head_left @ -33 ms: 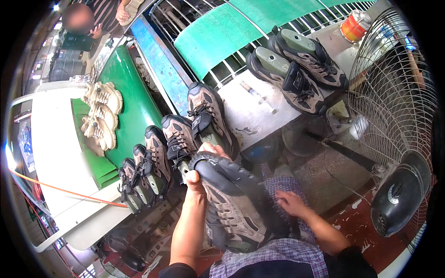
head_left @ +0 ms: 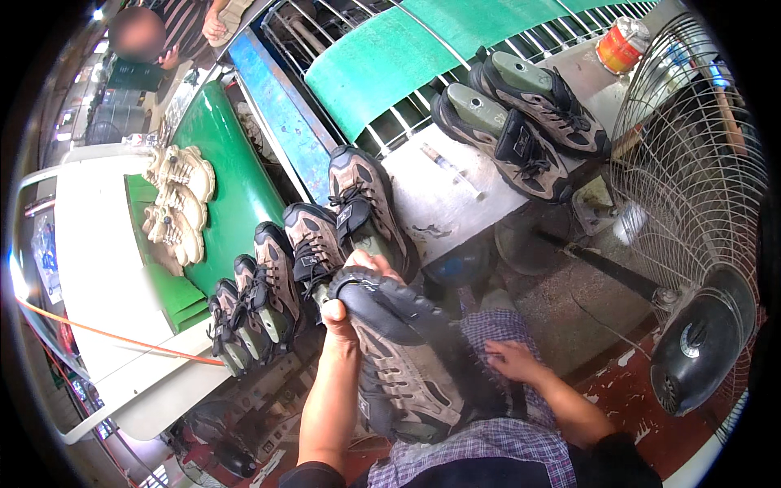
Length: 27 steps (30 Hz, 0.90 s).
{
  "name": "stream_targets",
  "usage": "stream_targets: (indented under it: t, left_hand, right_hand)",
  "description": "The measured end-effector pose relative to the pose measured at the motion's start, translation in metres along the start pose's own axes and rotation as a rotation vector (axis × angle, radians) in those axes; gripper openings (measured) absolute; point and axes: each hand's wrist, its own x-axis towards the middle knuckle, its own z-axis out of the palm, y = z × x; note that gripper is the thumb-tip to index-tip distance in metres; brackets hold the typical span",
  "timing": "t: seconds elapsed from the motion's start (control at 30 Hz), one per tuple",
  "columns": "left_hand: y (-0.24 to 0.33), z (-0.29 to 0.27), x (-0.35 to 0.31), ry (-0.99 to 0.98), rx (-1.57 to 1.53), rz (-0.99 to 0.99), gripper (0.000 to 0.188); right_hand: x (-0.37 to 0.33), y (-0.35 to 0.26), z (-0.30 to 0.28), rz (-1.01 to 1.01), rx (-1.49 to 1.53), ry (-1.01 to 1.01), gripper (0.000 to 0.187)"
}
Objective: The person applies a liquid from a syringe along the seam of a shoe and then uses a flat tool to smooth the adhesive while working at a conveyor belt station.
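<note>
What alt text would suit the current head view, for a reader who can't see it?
A person's left hand grips a brown-and-black shoe by its toe end, while the right hand is near checked cloth over the lap. Similar shoes form a row ahead to the left; two more stand right of centre, near a large fan.

Held shoe (head_left: 407, 358): near centre — its far end in the left hand (head_left: 348, 305), the right hand (head_left: 511, 358) to its right
Shoe row (head_left: 278, 256): beyond the held shoe, running left
Shoe pair (head_left: 529, 150): far right, on the ledge (head_left: 472, 215)
Tool (head_left: 451, 171): on the ledge, between row and pair
Can (head_left: 623, 47): beyond the pair, rightward
Fan (head_left: 704, 342): right — beside the ledge
Left belt (head_left: 218, 134): beyond the row
</note>
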Motion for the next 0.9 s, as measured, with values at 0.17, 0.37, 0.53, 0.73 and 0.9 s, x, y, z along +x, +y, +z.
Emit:
stream_targets:
  t: [0.17,0.37,0.53,0.73,0.9]
  left_hand:
    - [0.021,0.003,0.005,-0.042,0.059,0.015,0.078]
    - [0.031,0.003,-0.002,0.053,0.136,-0.042,0.073]
    - [0.016,0.02,0.006,0.068,0.224,-0.07,0.073]
    - [0.011,0.033,0.008,0.053,0.292,-0.11,0.075]
    - [0.009,0.043,0.008,0.105,0.3,-0.154,0.07]
  right_hand:
    - [-0.034,-0.001,-0.034,0.131,-0.015,-0.067,0.054]
    - [-0.076,-0.017,-0.09,0.346,-0.381,0.02,0.059]
    - [-0.042,-0.123,-0.141,-0.172,-0.009,0.655,0.052]
    - [-0.017,-0.231,-0.142,-0.731,0.609,0.354,0.074]
    - [0.003,-0.24,-0.128,-0.698,0.654,0.352,0.074]
